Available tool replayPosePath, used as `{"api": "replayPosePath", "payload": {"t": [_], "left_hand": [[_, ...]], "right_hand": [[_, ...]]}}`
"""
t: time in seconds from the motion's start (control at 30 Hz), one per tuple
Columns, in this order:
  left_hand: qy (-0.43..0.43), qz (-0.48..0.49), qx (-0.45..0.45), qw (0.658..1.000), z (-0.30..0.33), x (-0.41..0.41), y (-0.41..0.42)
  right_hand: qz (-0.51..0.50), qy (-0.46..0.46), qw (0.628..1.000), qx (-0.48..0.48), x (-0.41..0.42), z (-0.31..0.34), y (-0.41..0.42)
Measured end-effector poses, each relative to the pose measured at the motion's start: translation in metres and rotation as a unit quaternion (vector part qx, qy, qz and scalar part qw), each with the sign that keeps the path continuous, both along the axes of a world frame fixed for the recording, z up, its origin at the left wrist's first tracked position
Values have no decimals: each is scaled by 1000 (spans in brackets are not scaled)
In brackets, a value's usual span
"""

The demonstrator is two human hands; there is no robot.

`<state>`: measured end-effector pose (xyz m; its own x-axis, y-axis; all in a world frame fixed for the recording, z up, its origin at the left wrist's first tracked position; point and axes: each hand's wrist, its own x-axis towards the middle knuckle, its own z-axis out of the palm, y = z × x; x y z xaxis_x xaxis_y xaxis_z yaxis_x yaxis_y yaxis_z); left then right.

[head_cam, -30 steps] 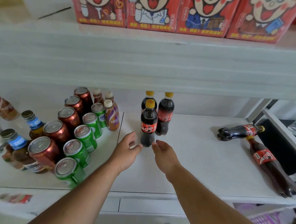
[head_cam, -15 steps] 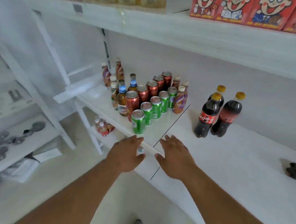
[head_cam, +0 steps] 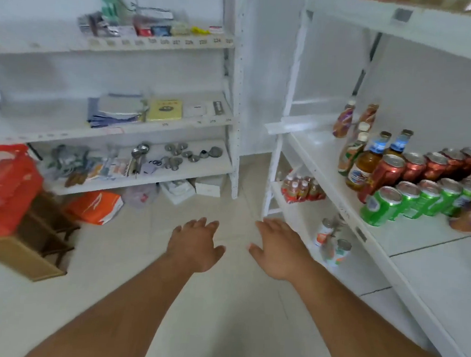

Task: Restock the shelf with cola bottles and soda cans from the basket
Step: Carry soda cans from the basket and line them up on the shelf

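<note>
My left hand (head_cam: 196, 243) and my right hand (head_cam: 281, 250) hover side by side over the tiled floor, fingers spread, holding nothing. To the right, the white shelf (head_cam: 385, 242) carries a row of red soda cans (head_cam: 428, 168) and a row of green soda cans (head_cam: 418, 199), with brown glass bottles (head_cam: 367, 161) behind them. Both hands are off the shelf, left of its front edge. No cola bottle and no basket shows in this view.
A second white shelf unit (head_cam: 148, 134) stands at the back left with papers and metal items. A red bag (head_cam: 5, 186) sits on a wooden crate (head_cam: 29, 245) at left. An orange bag (head_cam: 94, 205) lies on the floor. Small cans (head_cam: 332, 245) stand on the lower right shelf.
The view has swung left, away from the cola bottles on the shelf. Both hands have left the shelf edge and now hang over the floor, still empty.
</note>
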<state>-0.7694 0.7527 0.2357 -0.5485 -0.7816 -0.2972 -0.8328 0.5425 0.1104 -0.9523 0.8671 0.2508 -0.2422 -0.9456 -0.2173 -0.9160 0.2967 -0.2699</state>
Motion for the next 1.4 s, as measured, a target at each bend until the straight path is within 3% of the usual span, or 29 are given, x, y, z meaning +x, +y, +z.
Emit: {"api": "replayPosePath", "payload": {"t": [0.37, 0.57, 0.8, 1.4], "left_hand": [[22, 216, -7, 976, 0, 247, -86], [40, 303, -9, 952, 7, 340, -111], [41, 356, 4, 934, -2, 386, -155], [47, 432, 35, 900, 3, 468, -356]], "right_hand": [[192, -17, 981, 7, 228, -2, -173], [261, -16, 965, 5, 314, 5, -234], [313, -22, 949, 19, 371, -7, -304], [364, -68, 929, 31, 464, -17, -533]]}}
